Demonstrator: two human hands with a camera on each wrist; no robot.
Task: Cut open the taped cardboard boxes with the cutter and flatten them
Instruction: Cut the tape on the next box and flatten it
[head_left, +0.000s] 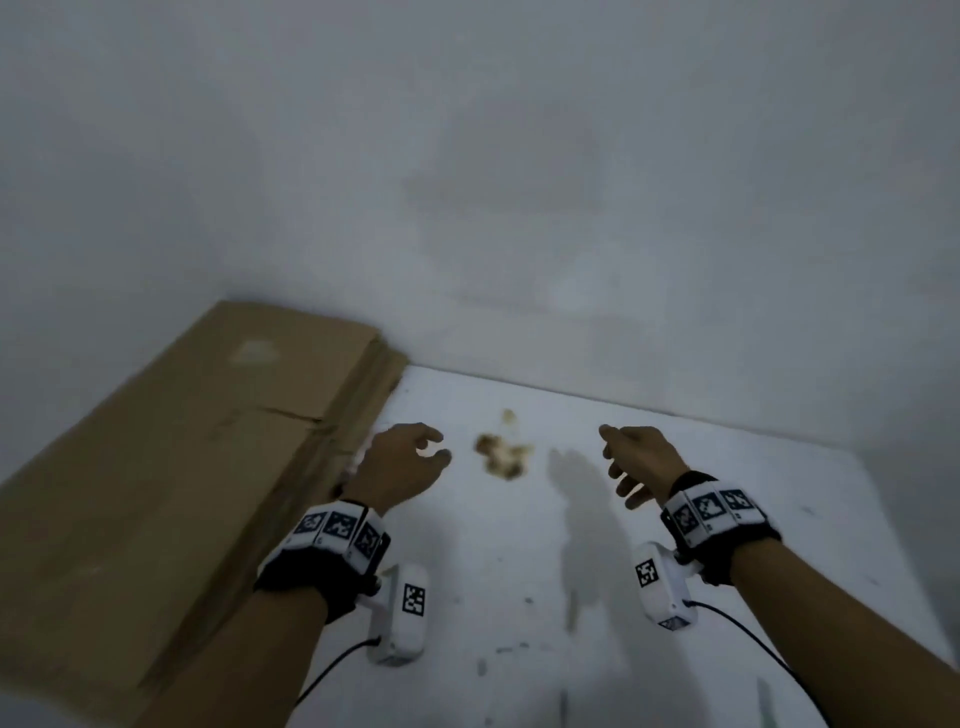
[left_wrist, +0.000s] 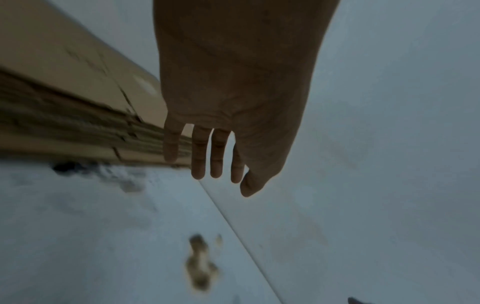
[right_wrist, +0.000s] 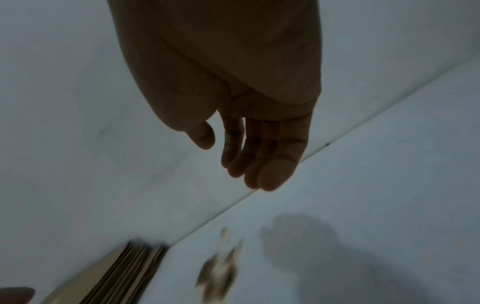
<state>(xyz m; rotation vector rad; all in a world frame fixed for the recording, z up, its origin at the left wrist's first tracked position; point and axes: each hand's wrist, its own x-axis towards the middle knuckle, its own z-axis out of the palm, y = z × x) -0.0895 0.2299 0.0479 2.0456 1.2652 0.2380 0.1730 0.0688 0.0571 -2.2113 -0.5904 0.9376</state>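
Only the head view takes in both arms at once: the left hand (head_left: 400, 462) and the right hand (head_left: 631, 462) hang above a white table (head_left: 727, 545), each with loosely curled fingers and nothing in its grasp. Both wrists wear black bands set with white blocks bearing black-and-white square markers, and a white camera housing with a dark cable hangs under each. The left wrist view adds what the head view lacks, the palm side of the left hand with its fingers (left_wrist: 198, 152) nearly straight and slightly spread. The right wrist view shows the right hand's fingers (right_wrist: 272, 164) pressed side by side, the thumb apart, and the hand's soft shadow on the table.

A stack of flattened cardboard boxes (head_left: 171, 467) lies on the table's left part, just beside the left hand; its top sheet is plain brown with a crease across it, and its side, seen close from the left wrist, shows many ragged layered edges (left_wrist: 78, 127). Between the hands sits a blotchy brown stain (head_left: 501, 454) on the scuffed, grey-flecked tabletop. Behind the table rises a bare pale wall (head_left: 519, 182), meeting the table's far edge. No view shows the cutter
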